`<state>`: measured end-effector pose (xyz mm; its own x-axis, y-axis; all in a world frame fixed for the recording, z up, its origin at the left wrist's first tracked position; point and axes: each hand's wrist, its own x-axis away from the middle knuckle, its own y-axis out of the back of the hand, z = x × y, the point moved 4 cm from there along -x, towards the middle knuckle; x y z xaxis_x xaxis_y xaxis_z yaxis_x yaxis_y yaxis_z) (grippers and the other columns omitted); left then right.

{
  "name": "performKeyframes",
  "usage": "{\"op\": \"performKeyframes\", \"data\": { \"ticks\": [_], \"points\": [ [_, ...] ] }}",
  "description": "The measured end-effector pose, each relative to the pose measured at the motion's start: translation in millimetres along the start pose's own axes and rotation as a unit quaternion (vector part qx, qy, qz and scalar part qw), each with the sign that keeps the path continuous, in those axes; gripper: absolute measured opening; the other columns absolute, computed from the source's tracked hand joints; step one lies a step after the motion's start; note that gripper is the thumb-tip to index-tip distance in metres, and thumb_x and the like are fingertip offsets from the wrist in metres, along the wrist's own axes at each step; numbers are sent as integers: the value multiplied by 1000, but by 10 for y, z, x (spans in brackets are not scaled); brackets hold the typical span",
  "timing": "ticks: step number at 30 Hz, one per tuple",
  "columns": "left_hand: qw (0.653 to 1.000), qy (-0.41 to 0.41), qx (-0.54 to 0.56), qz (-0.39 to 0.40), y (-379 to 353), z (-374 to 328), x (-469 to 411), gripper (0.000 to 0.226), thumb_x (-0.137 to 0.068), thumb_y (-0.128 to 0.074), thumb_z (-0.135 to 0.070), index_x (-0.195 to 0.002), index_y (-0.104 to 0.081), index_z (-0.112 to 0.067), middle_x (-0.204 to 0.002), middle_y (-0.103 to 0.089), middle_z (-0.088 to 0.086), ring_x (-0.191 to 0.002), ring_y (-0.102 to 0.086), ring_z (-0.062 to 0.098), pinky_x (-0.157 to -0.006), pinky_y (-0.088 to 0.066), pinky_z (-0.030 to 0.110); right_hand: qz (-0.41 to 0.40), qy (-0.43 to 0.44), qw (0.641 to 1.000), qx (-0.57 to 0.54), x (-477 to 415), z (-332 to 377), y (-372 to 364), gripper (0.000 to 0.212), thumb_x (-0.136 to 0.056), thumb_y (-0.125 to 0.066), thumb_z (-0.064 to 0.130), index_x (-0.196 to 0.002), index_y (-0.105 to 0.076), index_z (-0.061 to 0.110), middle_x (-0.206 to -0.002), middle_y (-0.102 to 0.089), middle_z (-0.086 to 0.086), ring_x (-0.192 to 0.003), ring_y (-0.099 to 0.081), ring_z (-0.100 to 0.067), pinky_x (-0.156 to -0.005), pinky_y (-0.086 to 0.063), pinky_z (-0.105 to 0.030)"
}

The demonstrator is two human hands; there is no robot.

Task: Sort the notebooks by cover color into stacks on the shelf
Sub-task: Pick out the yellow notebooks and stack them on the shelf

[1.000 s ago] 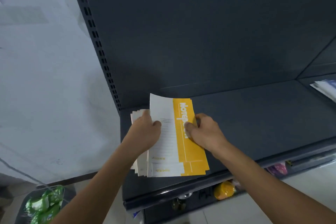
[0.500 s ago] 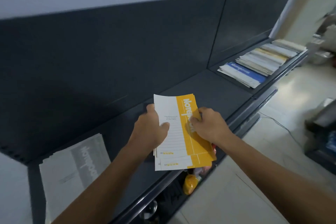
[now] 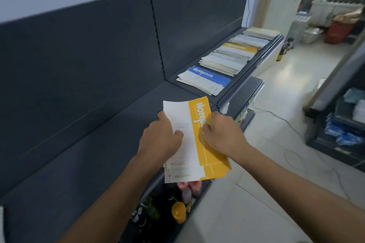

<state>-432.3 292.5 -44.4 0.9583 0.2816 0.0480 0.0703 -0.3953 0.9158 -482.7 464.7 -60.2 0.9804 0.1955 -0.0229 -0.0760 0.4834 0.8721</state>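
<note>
Left hand point(image 3: 161, 140) and right hand point(image 3: 223, 136) grip thin, floppy yellow notebooks point(image 3: 197, 144), best supported along both long edges.

Both bare forearms reach forward and converge. The left hand point(image 3: 160, 140) grips the white side of a thin stack of yellow-and-white paper notebooks point(image 3: 194, 156), thumb on top; the right hand point(image 3: 223, 134) pinches its yellow side.

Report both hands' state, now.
The left hand grips the yellow notebooks.
The right hand pinches the same bundle.
</note>
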Motion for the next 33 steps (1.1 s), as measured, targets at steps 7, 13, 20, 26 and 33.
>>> {"op": "performKeyframes", "data": {
  "ticks": [7,13,20,26,33],
  "points": [
    [1000,-14,-17,17,-263,-695,-486,50,-95,-55,-40,-133,-34,-15,-115,-60,4,-95,-61,25,-75,-56,41,-29,-22,999,-25,-437,-581,339,26,-98,-48,28,-119,-42,14,-90,-65,-5,-81,-66,-31,-74,-56,-47],
    [999,-39,-14,24,-517,-1169,-1098,51,-94,-55,-40,-134,-34,-18,-113,-59,2,-92,-59,23,-70,-53,38,-36,-54,998,-25,-940,-1039,495,31,-99,-47,29,-125,-44,14,-106,-68,-10,-90,-64,-33,-72,-51,-40],
    [996,-80,20,33,-781,-1741,-1927,64,-94,-56,-38,-143,-24,-11,-102,-57,0,-87,-58,21,-67,-51,37,-48,-112,992,-18,-1616,-1514,813,34,-98,-49,33,-127,-43,17,-111,-67,-10,-90,-61,-30,-73,-48,-39],
    [988,-146,17,39,-927,-2319,-2459,41,-96,-54,-35,-122,-32,-13,-102,-62,5,-82,-58,20,-64,-49,38,-57,-164,984,-26,-2121,-1949,1108,40,-97,-52,37,-133,-41,21,-118,-66,-9,-94,-64,-31,-80,-55,-44],
    [984,-177,-8,32,-1172,-3110,-2963,47,-95,-55,-36,-126,-31,-9,-106,-62,8,-81,-54,23,-63,-42,35,-74,-175,982,-21,-2580,-2608,1455,42,-97,-50,37,-133,-41,18,-115,-66,-10,-79,-50,-22,-68,-43,-35]
  ]
}}
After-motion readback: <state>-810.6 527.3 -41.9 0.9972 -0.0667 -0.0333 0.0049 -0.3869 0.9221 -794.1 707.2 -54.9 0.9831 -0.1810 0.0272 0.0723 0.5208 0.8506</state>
